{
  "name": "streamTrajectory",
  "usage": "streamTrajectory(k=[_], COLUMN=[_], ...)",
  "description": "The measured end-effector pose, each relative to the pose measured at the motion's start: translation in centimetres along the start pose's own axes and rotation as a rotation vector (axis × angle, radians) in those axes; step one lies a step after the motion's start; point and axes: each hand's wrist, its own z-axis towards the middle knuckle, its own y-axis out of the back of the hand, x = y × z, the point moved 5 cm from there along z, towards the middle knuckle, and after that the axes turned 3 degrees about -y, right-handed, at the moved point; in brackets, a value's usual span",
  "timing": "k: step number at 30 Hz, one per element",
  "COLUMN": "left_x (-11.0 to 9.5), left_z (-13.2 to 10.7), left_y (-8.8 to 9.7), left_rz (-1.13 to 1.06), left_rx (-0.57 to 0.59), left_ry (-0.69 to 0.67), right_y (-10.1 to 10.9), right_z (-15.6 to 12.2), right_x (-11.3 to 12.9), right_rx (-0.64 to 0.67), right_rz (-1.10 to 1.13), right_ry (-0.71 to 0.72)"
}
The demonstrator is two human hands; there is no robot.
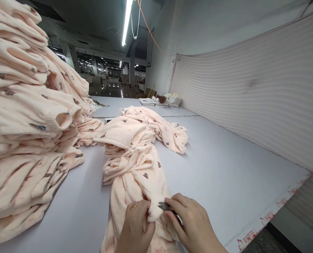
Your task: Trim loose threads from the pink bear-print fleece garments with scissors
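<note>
A pale pink fleece garment (152, 161) with small dark printed figures lies bunched along the table in front of me. My left hand (137, 223) pinches a fold of it near the bottom, and a ring shows on one finger. Close by on the right, my right hand (189, 219) grips a pair of dark thread snips (163, 206). The blades point left and reach against the lifted, whitish part of the fleece. My right hand's fingers cover most of the snips' handle.
At left rises a tall pile of similar pink garments (21, 116). Folded white stacks (169, 101) stand at the far end of the table (211, 168). Striped cloth (246, 91) hangs along the right wall. The table's right edge carries red-printed tape (267, 218).
</note>
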Motion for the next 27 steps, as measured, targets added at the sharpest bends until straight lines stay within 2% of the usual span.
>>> streamTrajectory(k=[4, 7, 13, 14, 16, 18, 19, 22, 25, 27], left_x=[-0.2, -0.1, 0.0, -0.3, -0.6, -0.8, -1.0, -1.6, -1.9, -1.8], left_z=[0.1, 0.0, -0.3, 0.1, 1.2, 2.2, 2.7, 3.9, 4.0, 3.8], left_y=[0.2, 0.0, 0.6, 0.7, 0.6, 0.6, 0.6, 0.9, 0.8, 0.7], left_rz=[0.019, 0.008, -0.171, -0.224, -0.387, -0.661, -0.821, -1.192, -1.315, -1.330], left_rx=[-0.023, -0.028, -0.110, -0.067, 0.100, 0.240, 0.273, 0.277, 0.286, 0.301], left_ry=[-0.018, -0.014, 0.045, 0.051, 0.140, 0.316, 0.398, 0.479, 0.475, 0.470], right_y=[-0.3, -0.2, -1.6, -1.7, -1.7, -1.5, -1.4, -1.2, -0.9, -0.8], right_z=[0.3, 0.1, 0.2, 0.5, 1.6, 2.8, 3.2, 3.8, 3.1, 2.6], right_x=[0.0, -0.7, -2.4, -2.7, -3.1, -3.3, -3.4, -2.9, -1.9, -1.6], right_rx=[-0.049, -0.102, -0.045, -0.078, -0.188, -0.253, -0.239, -0.100, -0.010, -0.007], right_rz=[0.033, 0.063, 0.139, 0.148, 0.142, 0.131, 0.146, 0.320, 0.503, 0.505], right_ry=[0.017, -0.028, -0.139, -0.150, -0.187, -0.244, -0.267, -0.249, -0.137, -0.098])
